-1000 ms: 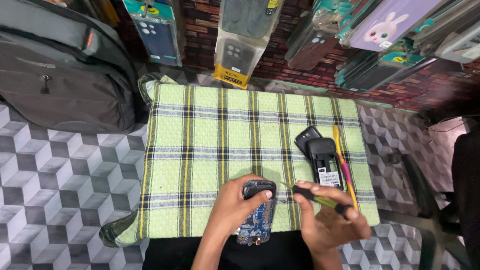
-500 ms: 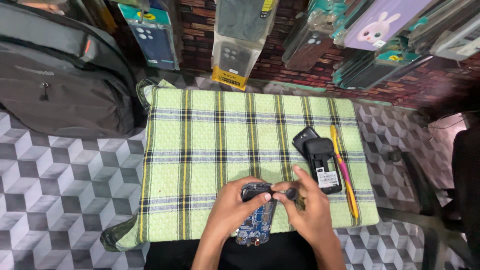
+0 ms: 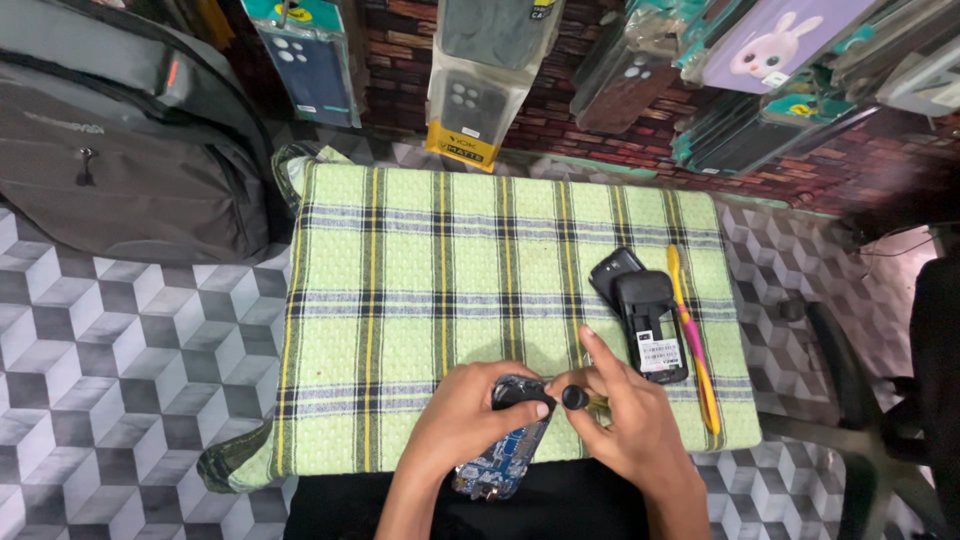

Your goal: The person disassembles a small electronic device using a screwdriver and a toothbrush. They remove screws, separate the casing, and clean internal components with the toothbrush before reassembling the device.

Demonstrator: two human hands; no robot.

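Observation:
My left hand (image 3: 470, 420) grips a small opened phone (image 3: 500, 455) with a blue circuit board showing, at the near edge of a green plaid cloth (image 3: 450, 270). My right hand (image 3: 625, 425) holds a screwdriver (image 3: 577, 398) upright, its black handle end facing up and its tip down at the phone's top. A black phone housing (image 3: 648, 325) with a white label lies to the right, overlapping a black back cover (image 3: 612, 270). A yellow and pink tool (image 3: 693, 335) lies alongside them.
A grey backpack (image 3: 120, 150) rests at the left on the cube-patterned floor (image 3: 110, 400). Packaged phone cases (image 3: 480, 70) hang along a brick-patterned wall at the top. A dark object (image 3: 930, 380) stands at the right edge.
My right hand swung the screwdriver from lying sideways to standing upright over the phone, and moved in close to my left hand. The phone stayed in my left hand.

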